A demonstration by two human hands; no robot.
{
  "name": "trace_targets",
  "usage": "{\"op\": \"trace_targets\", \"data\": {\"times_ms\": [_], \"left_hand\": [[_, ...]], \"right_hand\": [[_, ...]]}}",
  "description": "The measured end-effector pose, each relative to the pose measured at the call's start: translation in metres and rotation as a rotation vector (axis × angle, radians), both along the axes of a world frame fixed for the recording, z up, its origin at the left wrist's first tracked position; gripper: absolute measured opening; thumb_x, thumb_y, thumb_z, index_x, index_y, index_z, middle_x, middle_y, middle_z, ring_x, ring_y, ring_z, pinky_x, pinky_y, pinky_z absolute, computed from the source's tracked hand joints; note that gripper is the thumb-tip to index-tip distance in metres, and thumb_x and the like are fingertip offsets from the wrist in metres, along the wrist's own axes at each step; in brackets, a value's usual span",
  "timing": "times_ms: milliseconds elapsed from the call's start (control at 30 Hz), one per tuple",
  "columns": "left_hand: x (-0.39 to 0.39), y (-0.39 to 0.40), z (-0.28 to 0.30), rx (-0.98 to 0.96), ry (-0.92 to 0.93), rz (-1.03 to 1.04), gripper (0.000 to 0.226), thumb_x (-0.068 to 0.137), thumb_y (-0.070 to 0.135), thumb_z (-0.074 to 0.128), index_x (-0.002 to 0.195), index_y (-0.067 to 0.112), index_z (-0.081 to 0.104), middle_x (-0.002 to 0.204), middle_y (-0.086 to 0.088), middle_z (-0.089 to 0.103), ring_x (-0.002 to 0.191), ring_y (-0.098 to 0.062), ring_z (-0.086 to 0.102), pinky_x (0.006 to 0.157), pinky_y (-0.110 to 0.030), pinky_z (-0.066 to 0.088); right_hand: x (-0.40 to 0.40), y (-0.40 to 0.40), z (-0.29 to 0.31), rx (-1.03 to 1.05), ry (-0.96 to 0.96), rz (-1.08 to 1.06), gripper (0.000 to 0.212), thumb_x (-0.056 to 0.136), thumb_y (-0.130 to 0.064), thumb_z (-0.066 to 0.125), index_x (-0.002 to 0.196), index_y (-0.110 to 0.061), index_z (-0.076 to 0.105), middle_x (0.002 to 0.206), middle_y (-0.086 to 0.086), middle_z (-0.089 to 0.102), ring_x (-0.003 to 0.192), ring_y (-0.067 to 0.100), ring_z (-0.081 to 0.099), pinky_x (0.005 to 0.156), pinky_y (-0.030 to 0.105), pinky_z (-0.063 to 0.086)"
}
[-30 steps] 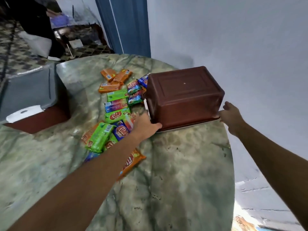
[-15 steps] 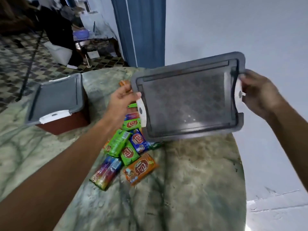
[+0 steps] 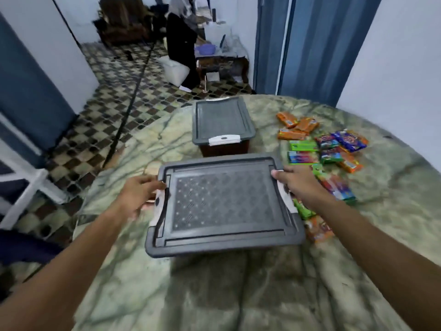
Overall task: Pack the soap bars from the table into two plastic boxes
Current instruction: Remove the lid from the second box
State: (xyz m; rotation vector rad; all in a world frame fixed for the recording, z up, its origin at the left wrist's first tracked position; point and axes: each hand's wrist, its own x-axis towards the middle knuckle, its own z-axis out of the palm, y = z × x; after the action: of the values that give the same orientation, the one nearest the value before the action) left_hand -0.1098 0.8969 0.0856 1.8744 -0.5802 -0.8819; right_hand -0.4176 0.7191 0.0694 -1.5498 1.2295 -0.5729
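We see a home: patterned tiled floor (image 3: 133,91), blue curtains (image 3: 317,44), a marble-look table (image 3: 214,295), cluttered furniture behind.

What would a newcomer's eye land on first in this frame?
The grey-lidded box at the centre, gripped at its white end latches by the left hand and right hand. A second box, lid shut, sits behind it on the green marbled table. To the right lies a bright scatter of wrapped soap bars.
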Motion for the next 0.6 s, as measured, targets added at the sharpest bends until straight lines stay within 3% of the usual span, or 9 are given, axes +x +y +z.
{"op": "trace_targets", "data": {"times_ms": [100, 200, 333, 400, 433, 500, 600], "left_hand": [[0.046, 0.064, -0.018, 0.074, 0.034, 0.008, 0.002, 0.082, 0.003, 0.067, 0.083, 0.001, 0.068, 0.071, -0.012, 0.052, 0.051, -0.017, 0.046, 0.042, -0.024, 0.042], [0.064, 0.102, -0.034, 0.09, 0.069, 0.035, 0.004, 0.084, 0.003, 0.066, 0.081, 0.001, 0.068, 0.069, -0.011, 0.051, 0.052, -0.018, 0.046, 0.042, -0.022, 0.041], [0.065, 0.129, -0.047, 0.112, 0.105, 0.076, 0.024, 0.082, 0.011, 0.072, 0.104, 0.004, 0.065, 0.076, -0.008, 0.061, 0.061, -0.018, 0.054, 0.05, -0.025, 0.047], [0.061, 0.135, -0.046, 0.082, 0.122, 0.115, 0.035, 0.079, 0.013, 0.076, 0.11, 0.01, 0.059, 0.087, -0.011, 0.065, 0.066, -0.019, 0.059, 0.048, -0.025, 0.05], [0.058, 0.136, -0.044, 0.067, 0.113, 0.127, 0.04, 0.077, 0.013, 0.078, 0.111, 0.012, 0.056, 0.091, -0.012, 0.065, 0.068, -0.019, 0.06, 0.046, -0.025, 0.05], [0.056, 0.137, -0.042, 0.074, 0.016, 0.111, 0.046, 0.071, 0.016, 0.083, 0.107, 0.012, 0.056, 0.092, -0.012, 0.064, 0.07, -0.021, 0.063, 0.045, -0.025, 0.051], [0.055, 0.135, -0.042, 0.128, -0.116, 0.06, 0.045, 0.068, 0.017, 0.086, 0.101, 0.011, 0.058, 0.089, -0.012, 0.065, 0.068, -0.022, 0.063, 0.042, -0.025, 0.05]], "right_hand": [[0.05, 0.041, -0.017, 0.032, 0.036, 0.055, 0.037, 0.09, -0.019, 0.064, 0.058, -0.01, 0.048, 0.044, 0.004, 0.04, 0.03, 0.007, 0.033, 0.035, 0.016, 0.022], [0.074, 0.072, -0.031, 0.043, 0.067, 0.073, 0.039, 0.091, -0.018, 0.063, 0.057, -0.011, 0.045, 0.042, 0.002, 0.037, 0.026, 0.005, 0.03, 0.032, 0.014, 0.021], [0.082, 0.102, -0.041, -0.108, 0.201, 0.103, 0.036, 0.089, -0.02, 0.066, 0.057, -0.018, 0.05, 0.042, -0.009, 0.048, 0.046, 0.015, 0.047, 0.046, 0.025, 0.031], [0.08, 0.108, -0.038, -0.229, 0.279, 0.071, 0.024, 0.084, -0.031, 0.071, 0.076, -0.018, 0.052, 0.064, -0.003, 0.058, 0.065, 0.02, 0.056, 0.057, 0.029, 0.042], [0.078, 0.109, -0.036, -0.256, 0.323, 0.053, 0.03, 0.081, -0.038, 0.074, 0.086, -0.018, 0.052, 0.072, -0.001, 0.059, 0.069, 0.021, 0.059, 0.063, 0.032, 0.047], [0.073, 0.109, -0.033, -0.278, 0.401, 0.074, 0.041, 0.073, -0.044, 0.078, 0.088, -0.018, 0.052, 0.075, 0.0, 0.06, 0.069, 0.02, 0.06, 0.065, 0.036, 0.052], [0.07, 0.11, -0.033, -0.289, 0.441, 0.117, 0.034, 0.072, -0.036, 0.082, 0.073, -0.013, 0.056, 0.066, 0.003, 0.059, 0.063, 0.024, 0.06, 0.059, 0.043, 0.055]]}}
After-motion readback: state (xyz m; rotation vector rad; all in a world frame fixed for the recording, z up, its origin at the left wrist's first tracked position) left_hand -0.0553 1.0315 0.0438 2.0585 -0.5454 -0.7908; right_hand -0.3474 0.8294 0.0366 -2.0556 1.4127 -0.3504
